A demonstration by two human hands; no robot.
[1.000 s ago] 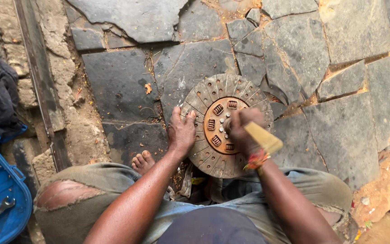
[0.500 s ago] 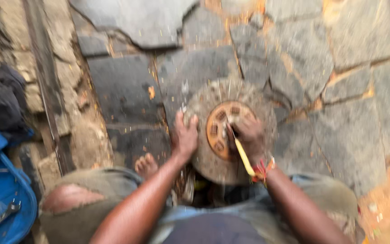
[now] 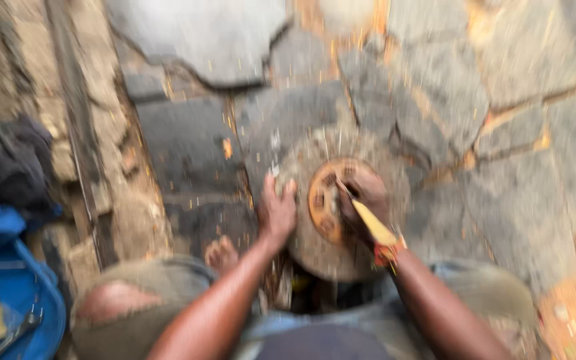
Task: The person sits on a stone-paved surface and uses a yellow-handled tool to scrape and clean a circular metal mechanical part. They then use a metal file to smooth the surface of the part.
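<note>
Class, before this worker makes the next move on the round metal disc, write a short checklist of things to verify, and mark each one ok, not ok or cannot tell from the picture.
1. Left hand steadies the disc at its left edge: ok.
2. Right hand grips the yellow-handled tool: ok, the fingers wrap its upper end.
3. Tool tip seated at the rusty hub: cannot tell, the picture is blurred.
4. Disc rests flat on the stone paving: cannot tell.
5. Bare foot away from the disc: not ok, it lies close beside the lower left rim.
</note>
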